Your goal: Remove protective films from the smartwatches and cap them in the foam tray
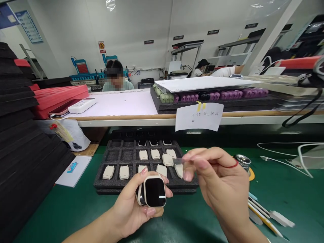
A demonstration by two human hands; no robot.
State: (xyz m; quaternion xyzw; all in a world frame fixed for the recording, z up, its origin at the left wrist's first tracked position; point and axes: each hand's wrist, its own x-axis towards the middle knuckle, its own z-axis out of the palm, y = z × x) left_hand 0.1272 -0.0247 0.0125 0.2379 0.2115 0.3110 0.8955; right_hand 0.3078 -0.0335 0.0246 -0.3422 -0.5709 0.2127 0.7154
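Observation:
My left hand (131, 199) is wrapped round two cream smartwatch bodies, one stacked behind the other. The front smartwatch body (155, 191) turns its black screen up at me. To its right, my right hand (220, 182) is raised and pinches a small clear film (179, 161) between thumb and fingers. Behind both hands lies a black foam tray (116, 157) with square compartments. Several cream watch bodies (124, 172) sit in it, most with their backs up; a few in the far row show dark screens. My hands cover part of its near row.
Tweezers and other slim tools (265, 216) lie at the right, near a round metal container (243, 161). Black foam trays (22, 145) are stacked at the left. A raised shelf (121, 104) holds more trays, with a paper note (199, 116) hanging off its edge. A person (117, 79) sits beyond.

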